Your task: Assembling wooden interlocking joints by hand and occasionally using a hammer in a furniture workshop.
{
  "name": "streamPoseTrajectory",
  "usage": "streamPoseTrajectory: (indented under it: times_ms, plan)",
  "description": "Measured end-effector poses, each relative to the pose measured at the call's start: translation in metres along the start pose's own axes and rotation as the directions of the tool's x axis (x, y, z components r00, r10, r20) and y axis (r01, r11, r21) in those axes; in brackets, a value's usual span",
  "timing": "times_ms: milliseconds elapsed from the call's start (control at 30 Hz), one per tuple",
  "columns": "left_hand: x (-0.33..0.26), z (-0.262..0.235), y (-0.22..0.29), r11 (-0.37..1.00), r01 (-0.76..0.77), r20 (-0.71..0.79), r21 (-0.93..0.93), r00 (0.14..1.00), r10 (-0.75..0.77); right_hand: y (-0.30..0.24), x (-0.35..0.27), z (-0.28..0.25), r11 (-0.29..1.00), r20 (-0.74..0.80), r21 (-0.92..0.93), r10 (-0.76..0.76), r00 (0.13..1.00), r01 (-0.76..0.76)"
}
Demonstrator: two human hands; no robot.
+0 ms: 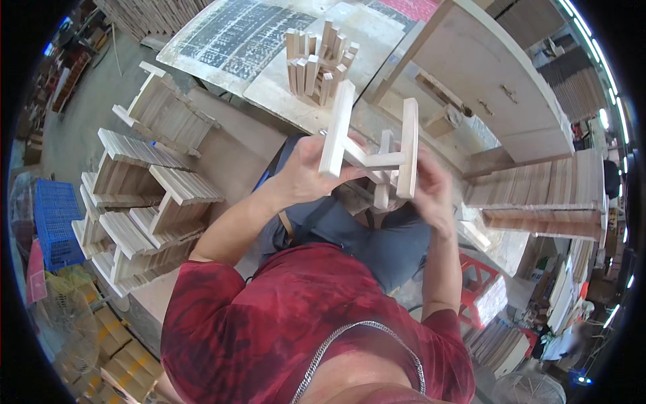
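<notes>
At the centre of the frame, both hands hold 1 pale wooden frame assembly (369, 158) raised above the lap. The left hand (304, 176) grips the long left slat, fingers wrapped around its lower half; that slat's long axis runs nearly vertical, tilted slightly right at the top. The right hand (431, 192) is curled against the lower right part of the assembly, beside the second upright slat; whether its fingers pinch a crosspiece cannot be told, as the wood hides the fingertips. A crosspiece joins the 2 uprights, so the assembly lies between the hands, touching both, with neither hand clearly nearer.

At upper centre, a cluster of upright wooden blocks (317, 62) stands on the workbench (282, 94), beyond the held piece. At left of the frame, finished slatted wooden racks (151, 195) are stacked; a blue plastic crate (55, 222) sits at far left. At right, a row of wooden slats (538, 192) lies well apart from the hands.
</notes>
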State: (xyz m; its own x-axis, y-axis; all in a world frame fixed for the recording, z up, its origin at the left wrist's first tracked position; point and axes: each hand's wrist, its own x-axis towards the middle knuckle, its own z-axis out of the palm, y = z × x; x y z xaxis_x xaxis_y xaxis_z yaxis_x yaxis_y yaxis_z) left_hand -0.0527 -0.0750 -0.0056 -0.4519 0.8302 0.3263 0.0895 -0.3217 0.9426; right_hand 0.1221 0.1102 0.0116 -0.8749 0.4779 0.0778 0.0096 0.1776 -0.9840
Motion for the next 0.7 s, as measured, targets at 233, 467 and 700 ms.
streamPoseTrajectory:
  times_ms: [233,467,700]
  plan:
    - [0.022,-0.024,0.027,0.473,-0.527,0.286,0.706,0.823,0.49,-0.045,0.037,-0.014,0.987,0.177,0.039,0.15,0.973,-0.159]
    - [0.032,-0.11,-0.06,0.717,0.196,-0.539,0.669,0.793,0.286,-0.072,0.072,-0.007,0.968,-0.065,-0.078,-0.243,0.968,0.237]
    - [0.085,-0.132,-0.119,0.631,0.27,-0.491,0.727,0.847,0.204,-0.075,0.186,0.008,0.942,0.06,-0.065,-0.326,0.944,0.329]
